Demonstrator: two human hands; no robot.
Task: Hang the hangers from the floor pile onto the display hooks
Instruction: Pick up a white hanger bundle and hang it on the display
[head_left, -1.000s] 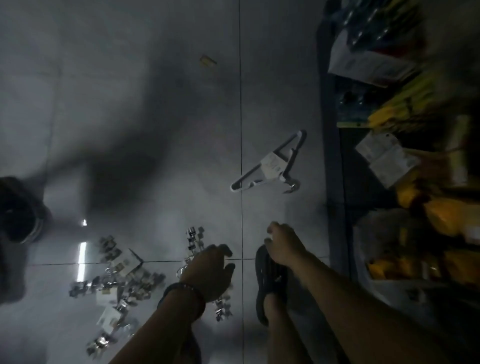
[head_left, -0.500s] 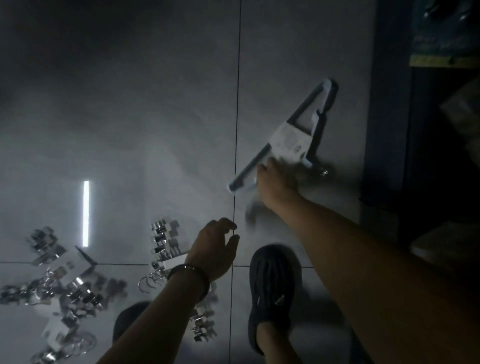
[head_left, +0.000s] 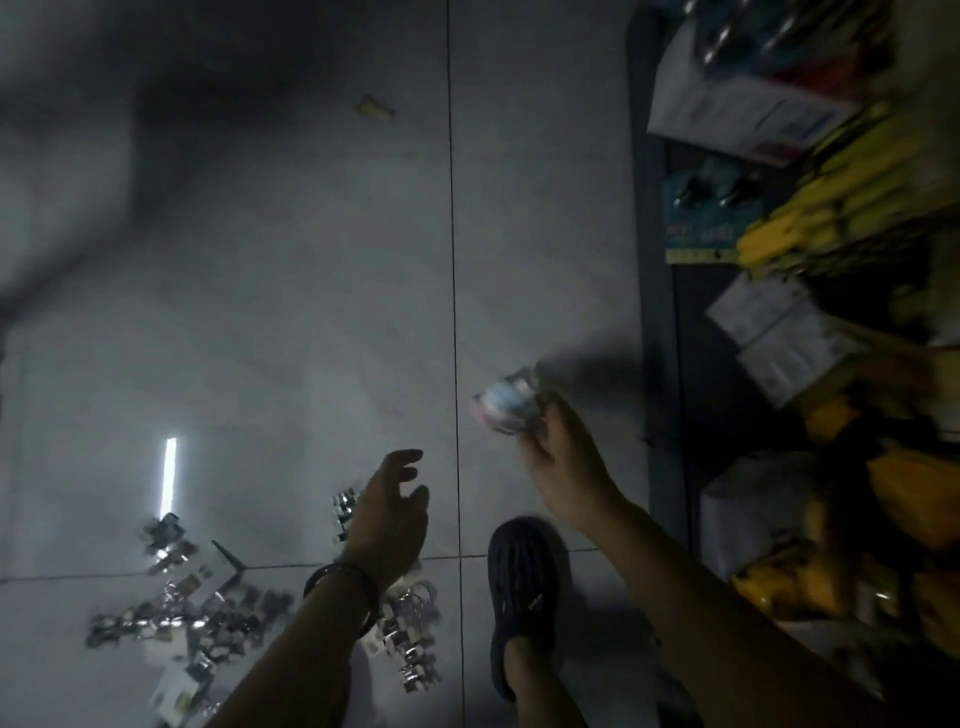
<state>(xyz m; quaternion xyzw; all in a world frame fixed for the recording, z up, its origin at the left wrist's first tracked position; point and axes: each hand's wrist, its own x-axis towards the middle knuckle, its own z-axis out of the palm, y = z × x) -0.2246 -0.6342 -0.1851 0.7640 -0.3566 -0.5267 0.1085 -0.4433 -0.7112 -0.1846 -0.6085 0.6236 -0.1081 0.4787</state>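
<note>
My right hand (head_left: 558, 457) is raised off the grey tiled floor and is closed on the white hanger set (head_left: 505, 404), which shows only as a blurred pale bundle with a label above my fingers. My left hand (head_left: 388, 514) hovers with fingers spread, holding nothing, above the floor pile of shiny metal clip hangers (head_left: 208, 613). More clips of that pile (head_left: 410, 639) lie under my left wrist. The display rack (head_left: 810, 291) stands along the right; its hooks are hidden by hanging goods.
My dark shoe (head_left: 524, 587) rests on the floor between the two arms. Yellow packets (head_left: 852, 208) and white cartons (head_left: 779, 338) crowd the rack at right. A small scrap (head_left: 373, 108) lies far up on the floor. A bright light reflection (head_left: 169, 475) marks the left tile.
My right hand has taken the white hanger set off the floor and lifted it toward the rack. The view has swung back to the right. My left hand stays over the pile.
</note>
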